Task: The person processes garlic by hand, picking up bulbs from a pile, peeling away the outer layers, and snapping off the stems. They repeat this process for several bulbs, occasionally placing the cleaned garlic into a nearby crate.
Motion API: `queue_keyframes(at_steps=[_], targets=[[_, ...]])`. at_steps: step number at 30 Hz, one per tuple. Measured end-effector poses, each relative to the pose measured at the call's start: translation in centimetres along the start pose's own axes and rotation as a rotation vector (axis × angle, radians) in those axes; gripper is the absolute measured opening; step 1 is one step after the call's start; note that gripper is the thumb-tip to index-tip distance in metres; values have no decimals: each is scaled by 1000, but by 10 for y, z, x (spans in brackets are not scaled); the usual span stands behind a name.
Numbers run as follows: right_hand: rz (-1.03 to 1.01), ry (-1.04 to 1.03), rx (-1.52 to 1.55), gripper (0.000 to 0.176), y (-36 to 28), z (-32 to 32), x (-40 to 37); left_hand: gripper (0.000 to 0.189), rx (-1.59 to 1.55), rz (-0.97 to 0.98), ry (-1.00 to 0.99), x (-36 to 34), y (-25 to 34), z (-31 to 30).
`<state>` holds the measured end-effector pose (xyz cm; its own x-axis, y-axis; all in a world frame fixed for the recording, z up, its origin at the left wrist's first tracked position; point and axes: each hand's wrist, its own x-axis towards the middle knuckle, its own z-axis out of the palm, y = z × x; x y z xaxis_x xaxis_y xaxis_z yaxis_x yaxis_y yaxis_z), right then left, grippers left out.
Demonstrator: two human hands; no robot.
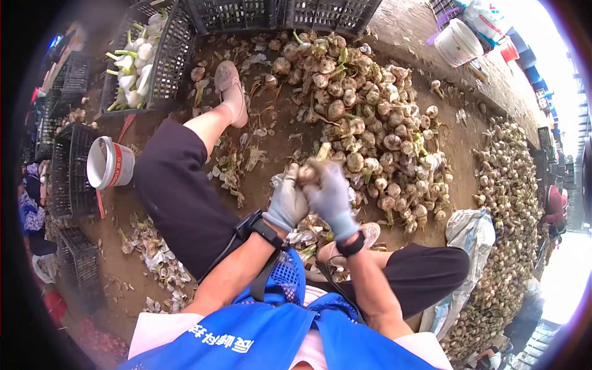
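Note:
Between my two gloved hands is a garlic bulb (306,174) with brownish, dirty skin. My left hand (287,200) is closed round its left side, thumb up. From the right, my right hand (333,196) curls its fingers against the same bulb; motion blurs them a little. A pale garlic stem (324,150) shows just beyond the fingers. Close by on the right lies a big heap of unpeeled garlic (370,123) with roots and dry leaves. Peeled skins (308,234) litter the ground beneath my wrists.
Trimmed white garlic fills part of a black crate (169,58) at upper left. A white bucket (111,163) stands left of my knee, another bucket (458,43) at upper right. Beside my right knee lies a white sack (468,237). Further right spreads a long garlic pile (509,246).

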<state>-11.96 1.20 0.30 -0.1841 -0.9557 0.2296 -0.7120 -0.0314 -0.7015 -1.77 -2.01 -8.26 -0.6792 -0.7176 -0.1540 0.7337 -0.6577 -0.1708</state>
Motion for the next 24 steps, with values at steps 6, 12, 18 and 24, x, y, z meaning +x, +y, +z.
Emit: queue_keyframes(at_steps=[6,12,18,24], targets=[[814,129,1178,20,-11,-44,-32,31,671,46,140,-33,-17,91],[543,127,970,19,-4,-32,-43,31,1055,58,-28,-41,-23,86],[580,-32,882,18,-6,-43,-50,27,971,173,82,-50,-29,78],[553,-132,1433,34,-26,-61,-57,26,825,144,95,-45,-20,87]])
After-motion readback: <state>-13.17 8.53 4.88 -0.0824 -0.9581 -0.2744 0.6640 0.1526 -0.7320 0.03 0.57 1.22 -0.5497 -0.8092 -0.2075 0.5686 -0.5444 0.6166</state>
